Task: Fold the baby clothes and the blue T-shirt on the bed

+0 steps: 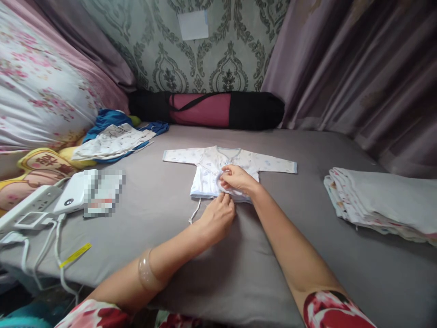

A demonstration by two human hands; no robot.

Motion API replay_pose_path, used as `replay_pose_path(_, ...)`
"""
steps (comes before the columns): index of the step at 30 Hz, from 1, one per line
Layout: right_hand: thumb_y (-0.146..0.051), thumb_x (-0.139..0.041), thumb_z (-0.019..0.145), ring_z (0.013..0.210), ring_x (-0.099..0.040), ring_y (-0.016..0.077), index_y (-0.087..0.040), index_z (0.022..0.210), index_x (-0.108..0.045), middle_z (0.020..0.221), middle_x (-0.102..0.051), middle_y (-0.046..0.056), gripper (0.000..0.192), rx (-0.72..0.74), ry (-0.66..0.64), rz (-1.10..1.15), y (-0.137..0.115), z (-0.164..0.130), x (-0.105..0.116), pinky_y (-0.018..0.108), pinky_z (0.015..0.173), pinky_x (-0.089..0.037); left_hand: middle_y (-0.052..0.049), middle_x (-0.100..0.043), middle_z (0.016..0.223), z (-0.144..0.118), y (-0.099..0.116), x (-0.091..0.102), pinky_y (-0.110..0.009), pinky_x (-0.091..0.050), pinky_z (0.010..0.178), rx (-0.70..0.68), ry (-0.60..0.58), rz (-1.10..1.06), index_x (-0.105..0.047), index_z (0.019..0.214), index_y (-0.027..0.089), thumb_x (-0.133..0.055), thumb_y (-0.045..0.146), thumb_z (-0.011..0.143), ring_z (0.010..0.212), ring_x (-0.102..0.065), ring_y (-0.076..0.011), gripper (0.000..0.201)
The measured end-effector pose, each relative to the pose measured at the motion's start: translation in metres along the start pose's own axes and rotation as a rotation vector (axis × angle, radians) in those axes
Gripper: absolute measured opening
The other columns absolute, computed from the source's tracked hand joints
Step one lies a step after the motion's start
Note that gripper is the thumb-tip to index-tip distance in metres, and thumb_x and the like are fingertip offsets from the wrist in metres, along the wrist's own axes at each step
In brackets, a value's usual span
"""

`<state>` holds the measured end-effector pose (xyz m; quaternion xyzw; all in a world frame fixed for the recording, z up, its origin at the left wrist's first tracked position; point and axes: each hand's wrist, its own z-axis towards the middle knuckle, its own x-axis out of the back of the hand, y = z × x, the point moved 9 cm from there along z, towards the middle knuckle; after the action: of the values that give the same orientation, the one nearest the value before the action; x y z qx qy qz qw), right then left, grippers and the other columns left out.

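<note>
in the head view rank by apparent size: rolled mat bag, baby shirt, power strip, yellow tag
1. mat bag, though farthest away
2. baby shirt
3. power strip, nearer the camera and partly cut off, so unsure against the shirt
4. yellow tag

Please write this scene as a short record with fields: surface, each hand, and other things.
surface: grey bed sheet
garment: baby shirt, laid flat, sleeves spread
left hand: fingers pinch the shirt's lower hem
right hand: fingers grip the shirt's front
left side: clothes pile, power strip
right side: folded cloths
back: rolled mat
</note>
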<state>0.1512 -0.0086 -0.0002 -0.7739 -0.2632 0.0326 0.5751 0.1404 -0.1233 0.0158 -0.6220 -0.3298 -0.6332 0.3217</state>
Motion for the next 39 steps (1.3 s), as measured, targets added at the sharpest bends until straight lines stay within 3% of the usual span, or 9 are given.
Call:
replay_pose_path(6,-0.007,-0.052,0.087,0.070,-0.067,0.0128,-0.009,0.119,-0.057,0.094,-0.070,0.010,0.032,-0.013,-0.152,-0.032,-0.004,-0.006,-0.005,0.020,0.059,-0.054,-0.010,-0.064,0.093,-0.012,0.002,0.017,-0.035,-0.048,0.078,-0.047,-0.014,-0.196,-0.059,0.090,0.019,-0.045,0.029,0.092,0.087,-0.061,-0.0228,0.017)
replay_pose_path(9,-0.008,-0.055,0.087,0.072,-0.068,0.0131,-0.011,0.108,-0.061,0.092,-0.072,0.009,0.022,0.017,-0.110,-0.030,-0.015,-0.012,0.021,0.019,0.059,-0.054,-0.007,-0.063,0.090,-0.020,-0.035,0.035,-0.030,-0.048,0.072,0.085,0.117,-0.238,-0.057,0.093,0.021,-0.044,0.032,0.094,0.084,-0.061,-0.0197,0.018)
replay_pose_path(13,-0.010,-0.056,0.087,0.067,-0.066,0.0111,-0.012,0.093,-0.063,0.086,-0.072,0.009,0.009,0.066,0.094,-0.071,-0.018,-0.029,0.074,0.018,0.058,-0.052,-0.007,-0.060,0.094,-0.041,-0.096,0.044,-0.031,-0.047,0.075,0.235,0.267,-0.241,-0.055,0.099,0.020,-0.051,0.037,0.090,0.087,-0.059,-0.0203,0.019)
replay_pose_path(16,-0.010,-0.054,0.087,0.061,-0.062,0.0094,-0.013,0.085,-0.061,0.079,-0.069,0.006,0.008,0.063,0.181,-0.147,0.004,-0.045,0.099,0.019,0.057,-0.049,-0.006,-0.059,0.095,-0.062,-0.137,0.035,-0.034,-0.048,0.076,0.368,0.308,-0.309,-0.054,0.102,0.021,-0.056,0.043,0.085,0.085,-0.059,-0.0202,0.028)
replay_pose_path(19,-0.013,-0.056,0.083,0.063,-0.061,0.0109,-0.013,0.094,-0.060,0.078,-0.067,0.004,0.012,0.066,0.186,-0.283,0.034,-0.061,0.103,0.021,0.058,-0.047,-0.004,-0.061,0.089,-0.078,-0.163,0.012,-0.032,-0.048,0.071,0.521,0.257,-0.455,-0.054,0.106,0.020,-0.058,0.050,0.080,0.075,-0.058,-0.0178,0.039)
replay_pose_path(22,-0.016,-0.060,0.077,0.069,-0.061,0.0129,-0.014,0.109,-0.057,0.088,-0.066,0.004,0.033,0.136,0.178,-0.492,0.049,-0.077,0.094,0.023,0.063,-0.046,-0.002,-0.063,0.083,-0.082,-0.168,-0.008,-0.030,-0.047,0.067,0.606,0.175,-0.566,-0.054,0.108,0.019,-0.059,0.053,0.075,0.073,-0.059,-0.0181,0.047)
replay_pose_path(26,-0.018,-0.057,0.074,0.088,-0.061,0.0169,-0.019,0.121,-0.050,0.113,-0.061,0.008,0.047,0.213,0.168,-0.754,0.045,-0.096,0.074,0.025,0.073,-0.044,-0.001,-0.064,0.081,-0.079,-0.163,-0.016,-0.029,-0.046,0.065,0.650,0.164,-0.620,-0.052,0.111,0.019,-0.055,0.048,0.076,0.072,-0.060,-0.0178,0.046)
replay_pose_path(33,-0.022,-0.043,0.088,0.098,-0.063,0.0255,-0.018,0.119,-0.048,0.114,-0.063,0.013,0.032,0.045,0.377,-1.088,0.035,-0.102,0.060,0.031,0.076,-0.041,0.000,-0.063,0.075,-0.075,-0.155,-0.014,-0.028,-0.043,0.066,0.702,0.313,-0.536,-0.052,0.111,0.020,-0.044,0.038,0.084,0.068,-0.058,-0.0166,0.033)
replay_pose_path(39,-0.017,-0.039,0.092,0.093,-0.067,0.0264,-0.017,0.118,-0.048,0.103,-0.068,0.013,0.027,-0.045,0.348,-1.217,0.040,-0.101,0.059,0.031,0.070,-0.038,0.003,-0.052,0.069,-0.069,-0.149,-0.007,-0.027,-0.040,0.064,0.580,0.326,-0.426,-0.049,0.113,0.021,-0.044,0.029,0.081,0.064,-0.053,-0.0164,0.033)
